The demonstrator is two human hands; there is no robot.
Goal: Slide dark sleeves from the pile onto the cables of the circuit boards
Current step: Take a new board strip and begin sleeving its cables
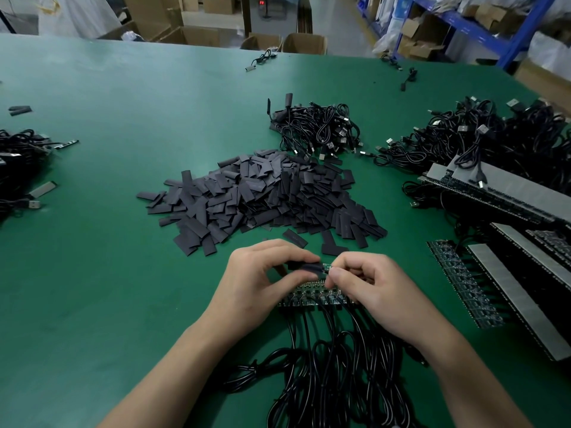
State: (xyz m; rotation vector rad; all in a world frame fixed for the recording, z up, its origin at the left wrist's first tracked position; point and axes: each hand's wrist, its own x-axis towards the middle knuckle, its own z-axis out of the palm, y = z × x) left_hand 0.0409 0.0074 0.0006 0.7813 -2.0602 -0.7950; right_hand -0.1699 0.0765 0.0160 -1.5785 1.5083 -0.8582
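Head view: the left hand (pixel 256 282) pinches a flat dark sleeve (pixel 304 268) in its grip, the right hand (pixel 370 288) clamps a small green circuit board (pixel 327 267) at its mouth, over the green table (pixel 123 118) near the sleeve pile (pixel 265 193); threading seems begun, next a steady push toward the black cables (pixel 333 366)

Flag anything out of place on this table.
A couple of sleeves lie alone at the far left, well away from the pile. Loose cables sit near the far edge of the table, apart from the bundles. Nothing looks damaged or spilled.
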